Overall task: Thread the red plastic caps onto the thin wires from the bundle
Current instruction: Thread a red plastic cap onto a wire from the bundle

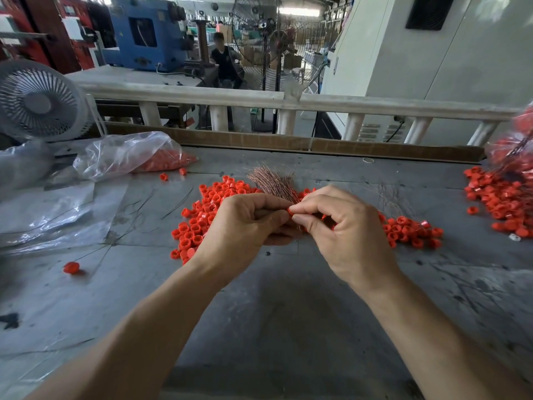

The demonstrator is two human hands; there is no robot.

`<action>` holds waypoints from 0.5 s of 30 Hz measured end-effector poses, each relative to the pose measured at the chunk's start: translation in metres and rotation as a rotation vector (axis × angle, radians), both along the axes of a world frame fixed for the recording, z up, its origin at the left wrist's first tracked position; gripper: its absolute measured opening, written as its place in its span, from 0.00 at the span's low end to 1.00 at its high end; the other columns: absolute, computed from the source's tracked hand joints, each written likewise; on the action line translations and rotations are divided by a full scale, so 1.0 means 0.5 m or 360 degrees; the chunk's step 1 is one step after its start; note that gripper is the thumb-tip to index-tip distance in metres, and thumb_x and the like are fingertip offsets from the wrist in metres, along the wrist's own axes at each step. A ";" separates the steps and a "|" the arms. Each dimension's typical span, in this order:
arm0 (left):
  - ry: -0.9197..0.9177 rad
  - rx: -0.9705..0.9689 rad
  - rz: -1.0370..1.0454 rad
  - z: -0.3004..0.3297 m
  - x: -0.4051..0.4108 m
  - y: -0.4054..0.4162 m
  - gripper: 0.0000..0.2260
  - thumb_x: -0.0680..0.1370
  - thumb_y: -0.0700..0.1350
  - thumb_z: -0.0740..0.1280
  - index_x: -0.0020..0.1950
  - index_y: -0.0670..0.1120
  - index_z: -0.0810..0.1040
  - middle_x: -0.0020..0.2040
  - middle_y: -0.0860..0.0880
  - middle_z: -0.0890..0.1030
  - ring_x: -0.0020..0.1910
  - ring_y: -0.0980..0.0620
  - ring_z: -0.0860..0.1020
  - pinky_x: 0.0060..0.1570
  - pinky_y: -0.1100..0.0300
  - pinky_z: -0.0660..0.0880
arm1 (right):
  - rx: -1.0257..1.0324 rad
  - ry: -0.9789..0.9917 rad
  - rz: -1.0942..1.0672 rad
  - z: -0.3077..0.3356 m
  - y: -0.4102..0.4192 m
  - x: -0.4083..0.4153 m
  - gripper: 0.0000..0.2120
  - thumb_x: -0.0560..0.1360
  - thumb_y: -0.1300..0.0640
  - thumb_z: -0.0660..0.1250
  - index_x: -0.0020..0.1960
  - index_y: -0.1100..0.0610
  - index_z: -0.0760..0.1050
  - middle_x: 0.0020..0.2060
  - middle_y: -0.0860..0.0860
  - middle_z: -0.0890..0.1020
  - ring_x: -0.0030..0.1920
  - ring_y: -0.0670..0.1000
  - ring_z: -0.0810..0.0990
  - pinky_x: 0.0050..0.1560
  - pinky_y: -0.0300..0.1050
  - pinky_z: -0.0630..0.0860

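Loose red plastic caps [202, 217] lie heaped on the grey table [288, 298] behind my hands. My left hand [245, 223] grips the lower end of a bundle of thin copper-coloured wires [271, 180], which fans out away from me. My right hand [343, 226] pinches a single red cap [290, 210] between thumb and forefinger, right against the fingers of my left hand at the base of the bundle. More red caps [409, 229] lie to the right of my right hand. The wire at the cap is hidden by my fingers.
A clear plastic bag [127, 154] with red caps lies at the back left beside a white fan [40, 102]. A pile of caps with wires through them [501, 197] sits at the far right. One stray cap [71, 267] and loose wires lie at the left. A cardboard strip [288, 141] lines the far edge.
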State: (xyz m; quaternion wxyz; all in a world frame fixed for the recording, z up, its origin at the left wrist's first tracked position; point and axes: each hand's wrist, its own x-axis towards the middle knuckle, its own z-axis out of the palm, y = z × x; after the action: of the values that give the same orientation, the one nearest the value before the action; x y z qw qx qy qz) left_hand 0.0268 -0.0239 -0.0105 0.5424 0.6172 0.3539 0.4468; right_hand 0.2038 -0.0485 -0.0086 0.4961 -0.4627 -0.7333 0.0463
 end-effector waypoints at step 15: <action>-0.0033 -0.0063 0.0092 0.001 -0.001 -0.003 0.06 0.81 0.34 0.66 0.54 0.40 0.83 0.43 0.40 0.87 0.45 0.45 0.87 0.47 0.55 0.84 | -0.0058 -0.0228 -0.0116 -0.005 -0.004 -0.010 0.09 0.73 0.59 0.77 0.51 0.50 0.83 0.43 0.41 0.79 0.43 0.42 0.75 0.45 0.42 0.76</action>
State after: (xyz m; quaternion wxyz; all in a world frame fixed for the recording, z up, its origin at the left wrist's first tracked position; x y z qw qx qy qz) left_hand 0.0264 -0.0255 -0.0098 0.5450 0.5913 0.3748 0.4615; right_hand 0.1987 -0.0504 -0.0110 0.4351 -0.5002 -0.7486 0.0084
